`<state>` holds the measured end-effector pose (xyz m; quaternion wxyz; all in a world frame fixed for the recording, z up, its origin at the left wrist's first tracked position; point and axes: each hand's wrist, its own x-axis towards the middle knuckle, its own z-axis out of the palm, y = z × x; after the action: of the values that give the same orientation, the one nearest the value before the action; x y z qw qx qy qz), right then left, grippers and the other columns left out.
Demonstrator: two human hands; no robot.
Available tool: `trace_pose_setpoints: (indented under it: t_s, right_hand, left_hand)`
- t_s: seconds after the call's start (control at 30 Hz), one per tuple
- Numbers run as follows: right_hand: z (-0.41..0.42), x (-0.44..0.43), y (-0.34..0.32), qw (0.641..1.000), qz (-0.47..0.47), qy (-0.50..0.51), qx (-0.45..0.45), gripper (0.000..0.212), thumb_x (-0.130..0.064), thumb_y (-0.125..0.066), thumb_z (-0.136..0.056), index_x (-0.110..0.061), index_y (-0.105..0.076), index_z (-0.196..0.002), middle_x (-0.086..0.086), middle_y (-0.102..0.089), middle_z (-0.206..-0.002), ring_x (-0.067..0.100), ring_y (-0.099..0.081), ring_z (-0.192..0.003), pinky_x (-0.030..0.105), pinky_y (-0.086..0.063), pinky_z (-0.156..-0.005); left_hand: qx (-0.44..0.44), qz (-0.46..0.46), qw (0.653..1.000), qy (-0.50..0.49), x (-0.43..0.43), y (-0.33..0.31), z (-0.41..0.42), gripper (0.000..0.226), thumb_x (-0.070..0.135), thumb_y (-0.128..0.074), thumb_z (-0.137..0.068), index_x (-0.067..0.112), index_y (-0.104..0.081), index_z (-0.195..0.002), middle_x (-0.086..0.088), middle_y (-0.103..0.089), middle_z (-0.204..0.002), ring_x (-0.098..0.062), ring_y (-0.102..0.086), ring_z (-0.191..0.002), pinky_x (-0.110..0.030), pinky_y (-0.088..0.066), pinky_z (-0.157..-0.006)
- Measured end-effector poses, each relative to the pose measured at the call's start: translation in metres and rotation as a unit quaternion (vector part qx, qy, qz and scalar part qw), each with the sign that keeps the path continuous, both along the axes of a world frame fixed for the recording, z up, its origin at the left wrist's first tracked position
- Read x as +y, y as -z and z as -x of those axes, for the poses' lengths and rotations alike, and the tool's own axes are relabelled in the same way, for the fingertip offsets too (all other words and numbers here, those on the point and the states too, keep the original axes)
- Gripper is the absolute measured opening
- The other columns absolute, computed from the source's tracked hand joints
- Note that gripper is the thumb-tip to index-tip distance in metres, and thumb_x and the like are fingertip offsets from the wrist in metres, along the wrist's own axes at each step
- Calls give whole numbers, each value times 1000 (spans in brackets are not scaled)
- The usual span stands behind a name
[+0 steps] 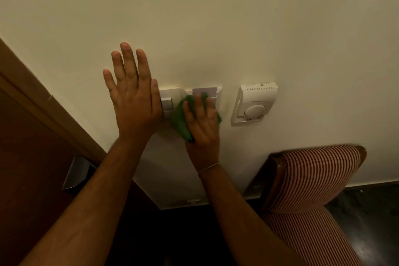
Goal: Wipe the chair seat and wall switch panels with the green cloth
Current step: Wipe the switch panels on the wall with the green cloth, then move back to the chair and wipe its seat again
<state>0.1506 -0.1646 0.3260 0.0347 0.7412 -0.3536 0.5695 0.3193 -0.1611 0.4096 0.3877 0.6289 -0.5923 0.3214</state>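
My right hand presses a bunched green cloth against the right one of two white switch panels on the cream wall. The cloth covers the lower part of that panel. My left hand lies flat and open on the wall, fingers spread upward, its edge over the left switch panel. The chair, upholstered in red and white stripes with a dark wooden frame, stands at the lower right, its back against the wall.
A white thermostat with a round dial hangs on the wall right of the panels. A brown wooden door frame runs diagonally at the left. A metal fitting shows beside it. The floor is dark.
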Motion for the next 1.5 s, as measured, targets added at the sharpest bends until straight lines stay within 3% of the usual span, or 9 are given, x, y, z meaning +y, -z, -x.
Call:
trace_pose_setpoints:
  t_s: [0.13, 0.23, 0.4, 0.47, 0.63, 0.83, 1.23, 1.33, 1.5]
  right_hand:
    - [22, -3, 5, 997, -49, 32, -55, 51, -16, -47, -114, -13, -33, -163, 0, -12, -178, 32, -10, -167, 54, -22, -132]
    - [26, 3, 2, 994, -92, 31, -52, 49, -16, -30, -117, -19, -28, -166, 5, -13, -178, 32, -6, -167, 58, -20, -133]
    - [44, 17, -40, 994, -108, -34, 1, 59, -33, -37, -113, -35, -16, -169, -9, 0, -180, 25, 0, -168, 59, -22, -132]
    - [54, 18, -72, 994, -88, -59, -2, 72, -22, -43, -104, -37, -17, -169, -5, -1, -180, 26, -1, -168, 49, -17, -135]
    - [77, 9, -159, 998, 19, -46, -32, 66, -1, -50, -100, -5, -34, -164, 15, -14, -177, 35, -8, -167, 39, -15, -136]
    - [116, 3, -195, 998, 62, -18, 10, 63, 11, -51, -99, 1, -38, -160, 28, -23, -171, 34, -8, -165, 65, -30, -127]
    - [246, 26, -40, 977, -131, 110, 126, 101, 21, -64, -81, -15, -27, -167, -9, 3, -179, 15, 7, -167, 60, -23, -131]
    - [290, 43, 20, 964, -189, 127, 140, 88, 11, -65, -86, -10, -32, -165, 2, -9, -179, 21, 1, -168, 64, -25, -129]
    - [347, 84, 121, 941, -271, 155, 131, 61, -4, -58, -92, 1, -52, -153, 20, -37, -168, 43, -29, -158, 56, -30, -127]
  left_hand:
    - [3, 7, 1000, -5, 0, -1, -1, 68, 29, -29, -121, 19, 8, -177, -22, -7, -184, -20, 20, -169, -47, 13, -137]
    - [-5, -3, 1000, -6, 2, -5, 2, 68, 31, -27, -121, 22, 12, -176, -5, 19, -183, -19, 24, -169, -46, 15, -137]
    - [5, -45, 998, -37, 11, -13, 6, 73, 34, -25, -120, 24, 24, -173, 0, 37, -177, -19, 33, -166, -42, 23, -134]
    - [10, -63, 997, -32, 19, -16, 7, 79, 31, -33, -118, 25, 22, -174, 2, 36, -178, -19, 31, -167, -42, 21, -135]
    - [44, -71, 996, -15, 38, -30, 15, 74, 40, -31, -118, 21, 6, -179, -1, 20, -185, -21, 15, -172, -41, 14, -138]
    - [54, -9, 998, -32, 45, -64, 32, 81, 48, -34, -115, 24, 11, -178, 0, 19, -184, -20, 19, -171, -41, 16, -137]
    - [102, -260, 951, 134, 91, 100, 201, 83, 51, -42, -110, 23, -6, -180, -1, 5, -187, -20, 6, -174, -43, 1, -140]
    - [86, -316, 932, 155, 108, 155, 239, 77, 46, -48, -109, 17, -27, -177, -7, -16, -185, -27, -15, -172, -51, -19, -138]
    - [124, -383, 901, 160, 126, 238, 290, 73, 40, -44, -106, 9, -36, -172, -11, -29, -180, -31, -24, -167, -51, -24, -134]
